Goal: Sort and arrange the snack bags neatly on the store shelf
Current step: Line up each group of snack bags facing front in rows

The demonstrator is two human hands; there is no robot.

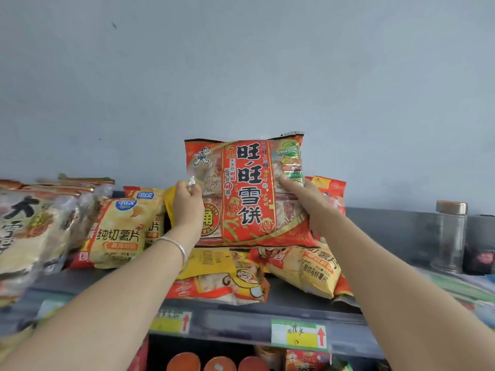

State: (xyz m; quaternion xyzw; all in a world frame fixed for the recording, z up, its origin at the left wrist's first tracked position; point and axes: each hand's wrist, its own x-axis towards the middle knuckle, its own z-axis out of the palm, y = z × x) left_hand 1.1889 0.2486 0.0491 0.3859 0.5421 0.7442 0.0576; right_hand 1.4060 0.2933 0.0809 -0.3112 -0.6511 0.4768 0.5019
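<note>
I hold a red rice-cracker bag (247,188) upright above the top shelf (241,321), in the middle of the view. My left hand (187,204) grips its left edge and my right hand (302,199) grips its right edge. Under it lie a flat yellow and red snack bag (222,279) and a yellow chip bag (308,271). Two yellow chip bags (117,231) stand to the left. At the far left lies a stack of large pale cracker bags (32,226). Another red bag (330,194) shows behind my right hand.
A clear glass jar (450,236) with a metal lid stands at the shelf's right, beside a dark container (480,257). Price tags (298,334) line the shelf's front edge. Red lids and packets show on the shelf below. A plain grey wall rises behind.
</note>
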